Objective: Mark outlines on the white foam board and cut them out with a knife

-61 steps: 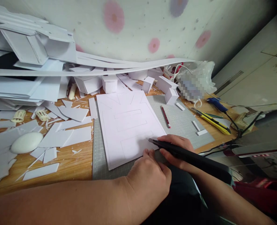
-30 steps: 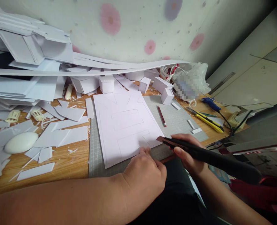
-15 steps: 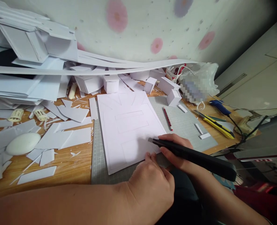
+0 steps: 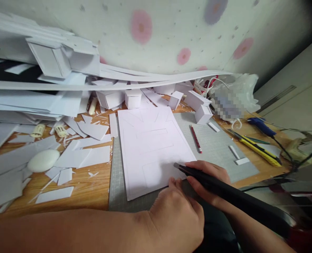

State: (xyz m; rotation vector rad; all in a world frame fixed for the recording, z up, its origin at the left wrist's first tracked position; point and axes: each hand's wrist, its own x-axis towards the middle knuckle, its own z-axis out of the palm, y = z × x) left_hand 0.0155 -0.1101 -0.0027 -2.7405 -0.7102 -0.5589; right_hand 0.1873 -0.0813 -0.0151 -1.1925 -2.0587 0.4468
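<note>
A white board (image 4: 154,151) marked with pencil lines lies on the grey cutting mat (image 4: 116,179). My right hand (image 4: 211,172) is closed around a black utility knife (image 4: 232,195). Its short blade points left, over the near right part of the board; whether the tip touches it I cannot tell. Fingers curled, my left hand (image 4: 179,211) presses on the board's near edge, just below the blade; its thumb is hidden. A dark red pencil (image 4: 196,139) rests on the mat right of the board.
Small white boxes (image 4: 203,114) stand behind the board. White offcuts (image 4: 92,156) and a white oval object (image 4: 43,160) lie left. A yellow utility knife (image 4: 261,149) and a blue-handled tool (image 4: 261,126) lie right. Long white strips (image 4: 145,84) span the back.
The whole view has shifted, so things appear farther right and slightly lower. The black knife's rear end has swung lower and right, while its blade stays near the same spot on the board.
</note>
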